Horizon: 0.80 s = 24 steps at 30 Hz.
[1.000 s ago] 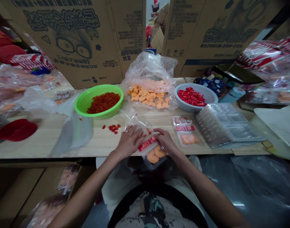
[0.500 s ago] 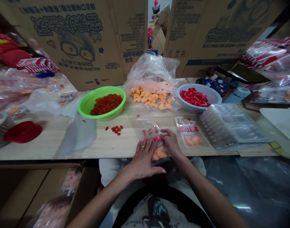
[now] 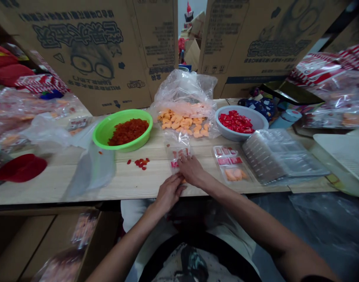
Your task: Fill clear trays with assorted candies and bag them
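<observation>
A clear bagged tray (image 3: 173, 164) lies in front of me at the table's near edge, with small reddish pieces and a red packet showing through the plastic. Across its top my right hand (image 3: 194, 170) presses with bent fingers, hiding much of it. My left hand (image 3: 169, 192) closes its fingers at the tray's near end, touching the right hand. A bit of orange shows beneath them. To the right lies another filled tray (image 3: 231, 164), with red packets in its small compartments and orange pieces in the large one.
A green bowl (image 3: 98, 133) of dark orange pieces and a grey bowl (image 3: 263, 123) of red packets flank an open plastic bag (image 3: 187, 88) of orange pieces. Stacked clear trays (image 3: 281, 156) stand at right. Loose red pieces (image 3: 142, 162), flat plastic bags (image 3: 94, 172) and a red scoop (image 3: 22, 167) lie leftward.
My right hand has moved left onto the tray's top. My left hand has drawn back from lying flat on it to its near end. The tray has shifted slightly left and away.
</observation>
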Each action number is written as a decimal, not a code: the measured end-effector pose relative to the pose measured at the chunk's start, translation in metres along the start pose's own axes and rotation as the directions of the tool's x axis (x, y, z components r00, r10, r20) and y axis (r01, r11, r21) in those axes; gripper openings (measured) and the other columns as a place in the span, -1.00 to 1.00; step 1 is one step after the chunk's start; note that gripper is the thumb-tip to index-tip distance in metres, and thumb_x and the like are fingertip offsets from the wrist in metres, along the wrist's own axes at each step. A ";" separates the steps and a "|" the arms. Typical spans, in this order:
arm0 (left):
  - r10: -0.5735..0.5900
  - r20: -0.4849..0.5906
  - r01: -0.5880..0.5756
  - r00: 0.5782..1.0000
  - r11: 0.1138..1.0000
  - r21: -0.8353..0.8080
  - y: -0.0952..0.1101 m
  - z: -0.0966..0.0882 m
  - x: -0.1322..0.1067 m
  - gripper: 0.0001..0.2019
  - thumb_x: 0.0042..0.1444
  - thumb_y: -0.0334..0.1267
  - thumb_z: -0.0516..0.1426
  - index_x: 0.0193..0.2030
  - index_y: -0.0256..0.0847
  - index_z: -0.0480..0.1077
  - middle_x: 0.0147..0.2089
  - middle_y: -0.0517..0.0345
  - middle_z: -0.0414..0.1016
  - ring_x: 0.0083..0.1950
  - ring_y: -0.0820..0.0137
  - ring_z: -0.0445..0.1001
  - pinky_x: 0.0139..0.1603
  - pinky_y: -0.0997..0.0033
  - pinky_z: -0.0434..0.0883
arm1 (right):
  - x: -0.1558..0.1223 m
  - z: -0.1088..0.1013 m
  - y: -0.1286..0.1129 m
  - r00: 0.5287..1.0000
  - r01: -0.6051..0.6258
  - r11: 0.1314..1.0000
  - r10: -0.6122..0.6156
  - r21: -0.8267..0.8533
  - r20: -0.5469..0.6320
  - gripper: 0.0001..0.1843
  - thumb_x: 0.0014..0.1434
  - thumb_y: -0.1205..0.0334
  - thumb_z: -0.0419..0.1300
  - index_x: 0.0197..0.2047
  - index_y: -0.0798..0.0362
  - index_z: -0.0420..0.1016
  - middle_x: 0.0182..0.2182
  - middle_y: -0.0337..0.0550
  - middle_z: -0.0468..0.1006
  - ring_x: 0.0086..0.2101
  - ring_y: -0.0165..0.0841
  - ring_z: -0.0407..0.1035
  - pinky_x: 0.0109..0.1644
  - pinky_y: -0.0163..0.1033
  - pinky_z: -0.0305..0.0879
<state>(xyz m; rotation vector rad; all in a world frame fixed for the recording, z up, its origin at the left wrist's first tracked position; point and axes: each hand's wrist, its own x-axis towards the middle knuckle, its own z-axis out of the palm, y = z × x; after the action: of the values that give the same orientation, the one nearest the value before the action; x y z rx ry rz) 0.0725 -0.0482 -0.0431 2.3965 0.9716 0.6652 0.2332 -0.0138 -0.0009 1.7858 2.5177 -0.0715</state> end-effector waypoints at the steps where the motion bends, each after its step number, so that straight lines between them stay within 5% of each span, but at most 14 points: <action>1: -0.024 -0.035 0.023 0.999 1.000 -0.020 0.000 0.000 0.000 -0.74 0.27 -0.29 0.11 0.10 -0.13 0.33 0.16 -0.03 0.44 0.20 0.24 0.44 0.17 0.17 0.46 | 0.007 -0.001 -0.003 1.000 -0.020 1.000 0.020 -0.019 -0.004 -0.60 0.33 0.37 -0.06 0.17 0.24 0.36 0.17 0.33 0.36 0.06 -0.04 0.36 0.04 -0.01 0.26; 8: -0.112 -0.270 0.103 0.956 0.994 -0.045 -0.011 0.010 0.005 -0.49 0.09 -0.36 0.21 0.15 -0.14 0.12 0.15 -0.05 0.25 0.16 0.22 0.39 0.06 0.18 0.50 | 0.017 -0.002 -0.017 0.996 -0.084 0.988 0.082 -0.128 -0.015 -0.66 0.37 0.36 -0.10 0.07 0.19 0.40 -0.04 0.31 0.51 -0.10 -0.04 0.46 -0.09 0.05 0.29; 14: -0.142 -0.277 0.128 0.950 0.989 -0.069 -0.020 0.016 0.009 -0.51 0.11 -0.34 0.20 0.12 -0.11 0.09 0.07 0.03 0.26 0.07 0.28 0.42 0.03 0.21 0.49 | 0.031 0.006 -0.011 0.994 -0.091 0.981 0.080 -0.173 -0.068 -0.65 0.34 0.44 -0.12 0.06 0.23 0.41 -0.11 0.27 0.55 -0.14 -0.06 0.46 -0.09 0.06 0.23; 19: -0.182 -0.353 0.164 0.918 0.983 -0.081 -0.028 0.017 0.013 -0.44 0.06 -0.24 0.21 0.15 -0.15 0.05 0.10 -0.06 0.25 0.06 0.25 0.41 -0.01 0.20 0.51 | 0.030 0.004 -0.003 0.983 0.095 0.986 -0.115 -0.136 -0.145 -0.64 0.36 0.40 -0.12 0.01 0.22 0.46 -0.03 0.26 0.50 -0.07 -0.05 0.40 -0.04 0.06 0.24; 24: -0.084 -0.396 0.090 0.914 0.996 -0.004 -0.023 0.011 0.008 -0.49 0.03 -0.36 0.13 0.16 -0.19 0.16 0.11 -0.11 0.31 0.19 0.13 0.34 0.16 0.00 0.41 | -0.008 0.002 -0.014 0.952 0.273 0.957 -0.283 -0.093 -0.120 -0.67 0.30 0.46 -0.02 0.05 0.30 0.44 -0.09 0.21 0.52 -0.07 -0.09 0.37 -0.03 -0.02 0.31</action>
<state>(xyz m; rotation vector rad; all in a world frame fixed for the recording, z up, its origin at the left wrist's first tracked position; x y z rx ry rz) 0.0729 -0.0302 -0.0628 2.2575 1.2380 1.1430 0.2227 -0.0263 -0.0027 1.4419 2.8078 0.1334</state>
